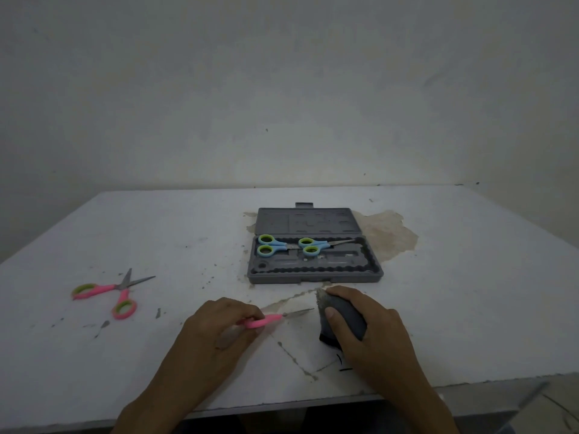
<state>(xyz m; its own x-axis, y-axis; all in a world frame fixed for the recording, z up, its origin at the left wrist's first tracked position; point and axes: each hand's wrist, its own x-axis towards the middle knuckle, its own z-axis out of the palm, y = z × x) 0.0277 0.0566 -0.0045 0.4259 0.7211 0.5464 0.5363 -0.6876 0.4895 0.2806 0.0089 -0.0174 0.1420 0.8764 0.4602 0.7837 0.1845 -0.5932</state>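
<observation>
Scissors (275, 318) sit pinched in my left hand (216, 327); my right hand (372, 330) grips the stone (344, 310), ready to rub the blade, I think.

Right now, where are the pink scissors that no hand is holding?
In the head view, the loose pink scissors lie open on the white table, far left, left of the left hand and the grey case.

The white table (188, 233) is dirty, with dark specks. An open grey case (313, 275) lies on it. 1 pair of pink scissors (116, 289) lies open, far left of the case. A brown worn patch (388, 236) shows just right of the case. A dark grey block (347, 311) stands just in front of the case.
</observation>
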